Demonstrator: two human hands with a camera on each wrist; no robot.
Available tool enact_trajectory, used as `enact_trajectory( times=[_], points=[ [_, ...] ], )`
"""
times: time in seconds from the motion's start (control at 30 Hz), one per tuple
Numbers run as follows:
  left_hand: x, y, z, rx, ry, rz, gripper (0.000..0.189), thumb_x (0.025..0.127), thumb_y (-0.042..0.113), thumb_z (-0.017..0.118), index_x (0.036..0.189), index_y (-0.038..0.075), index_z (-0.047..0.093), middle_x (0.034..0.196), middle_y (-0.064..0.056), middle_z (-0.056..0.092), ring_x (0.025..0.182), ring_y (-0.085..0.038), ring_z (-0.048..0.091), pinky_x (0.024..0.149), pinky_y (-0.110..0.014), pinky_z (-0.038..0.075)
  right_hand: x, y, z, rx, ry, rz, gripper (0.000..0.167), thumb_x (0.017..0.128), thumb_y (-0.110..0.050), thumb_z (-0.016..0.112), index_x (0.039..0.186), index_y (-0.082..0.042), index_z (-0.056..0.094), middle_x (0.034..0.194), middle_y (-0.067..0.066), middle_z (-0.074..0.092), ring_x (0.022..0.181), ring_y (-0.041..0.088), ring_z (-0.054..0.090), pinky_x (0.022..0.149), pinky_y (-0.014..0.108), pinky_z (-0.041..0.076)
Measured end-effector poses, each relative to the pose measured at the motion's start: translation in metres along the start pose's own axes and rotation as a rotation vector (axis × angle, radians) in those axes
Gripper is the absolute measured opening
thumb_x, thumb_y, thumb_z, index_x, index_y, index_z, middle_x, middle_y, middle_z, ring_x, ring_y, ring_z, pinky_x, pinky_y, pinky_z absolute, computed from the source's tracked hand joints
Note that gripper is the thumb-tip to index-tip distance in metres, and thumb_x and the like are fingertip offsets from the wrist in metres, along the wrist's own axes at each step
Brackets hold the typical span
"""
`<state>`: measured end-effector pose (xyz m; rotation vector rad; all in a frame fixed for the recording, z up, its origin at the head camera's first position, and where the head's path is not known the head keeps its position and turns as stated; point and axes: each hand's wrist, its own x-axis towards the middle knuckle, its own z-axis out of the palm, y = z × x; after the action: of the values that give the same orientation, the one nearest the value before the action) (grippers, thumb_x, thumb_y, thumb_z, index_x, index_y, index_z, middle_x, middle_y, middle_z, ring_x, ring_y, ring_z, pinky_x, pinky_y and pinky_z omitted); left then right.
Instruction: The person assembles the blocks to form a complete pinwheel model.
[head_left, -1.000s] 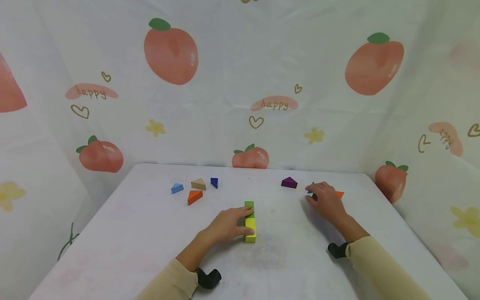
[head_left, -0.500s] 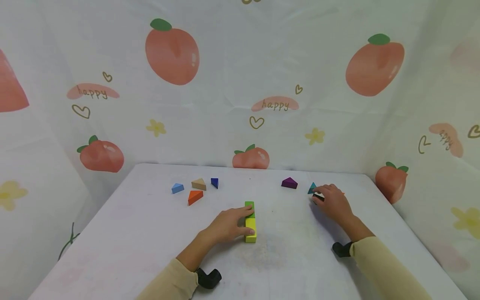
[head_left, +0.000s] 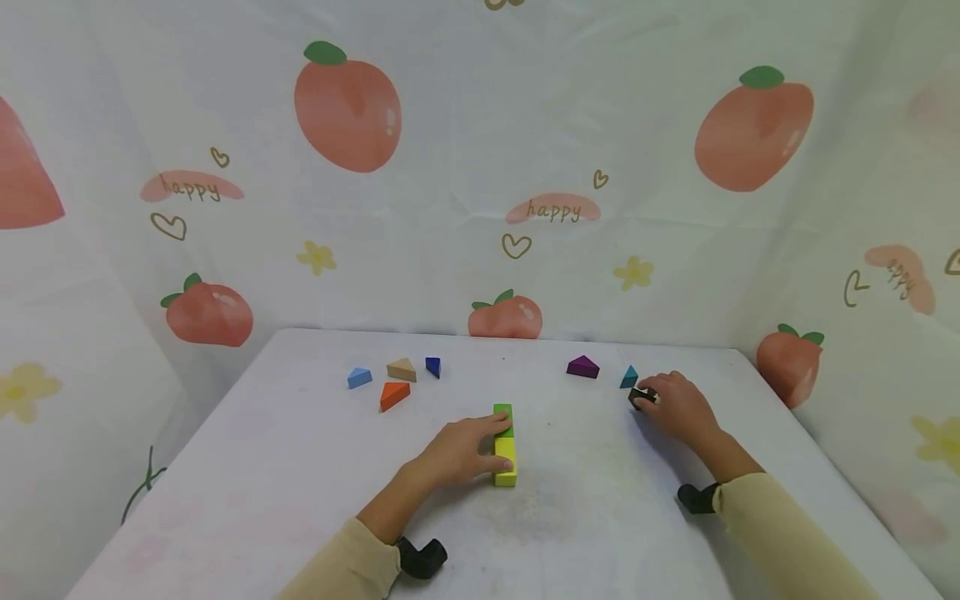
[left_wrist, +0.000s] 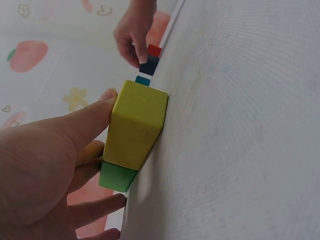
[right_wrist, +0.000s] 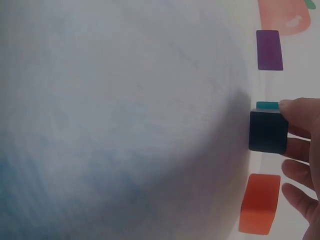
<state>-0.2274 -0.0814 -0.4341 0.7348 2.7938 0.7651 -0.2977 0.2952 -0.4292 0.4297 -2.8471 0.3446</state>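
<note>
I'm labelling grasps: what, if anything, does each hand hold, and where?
The right hand pinches the black block by its upper part; the left hand touches the yellow block and green block, apparently without gripping.

The yellow block (left_wrist: 135,132) and green block (left_wrist: 118,177) before you look like smooth painted wood with a low, satin sheen, and your black block (right_wrist: 268,132) shows a similarly smooth but duller face, while the tan block (head_left: 401,371) looks like bare, matt wood. Your sleeves (head_left: 787,533) are matt cloth, and the pieces at your wrists (head_left: 424,559) look like black plastic. Behind the matt, faintly smudged tabletop (head_left: 300,475), you face a softly creased, matt cloth backdrop (head_left: 465,142).
</note>
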Motion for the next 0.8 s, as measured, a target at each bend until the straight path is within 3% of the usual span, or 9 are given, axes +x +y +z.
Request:
enact_trajectory(
  times=[0.4,0.8],
  points=[
    [0.0014,0.0001,0.0020,0.010,0.001,-0.005,0.070,0.085,0.051,0.070,0.146,0.023,0.048,0.151,0.006,0.041,0.136,-0.022,0.040,0.107,-0.046,0.037,-0.0001,0.0001,-0.0040,-0.002,-0.041,-0.009,0.023,0.086,-0.014,0.074,0.102,0.002,0.071,0.091,0.013,0.067,0.087,0.029,0.057,0.078,0.049,0.052],
    [0.0007,-0.0011,0.0009,0.006,-0.003,-0.018,0.070,0.085,0.051,0.070,0.146,0.025,0.047,0.151,0.005,0.041,0.136,-0.022,0.039,0.107,-0.047,0.037,0.0061,-0.0059,-0.0066,-0.016,-0.053,-0.073,0.019,0.085,-0.007,0.074,0.100,0.002,0.071,0.089,0.007,0.064,0.085,0.026,0.055,0.077,0.045,0.052]
  ],
)
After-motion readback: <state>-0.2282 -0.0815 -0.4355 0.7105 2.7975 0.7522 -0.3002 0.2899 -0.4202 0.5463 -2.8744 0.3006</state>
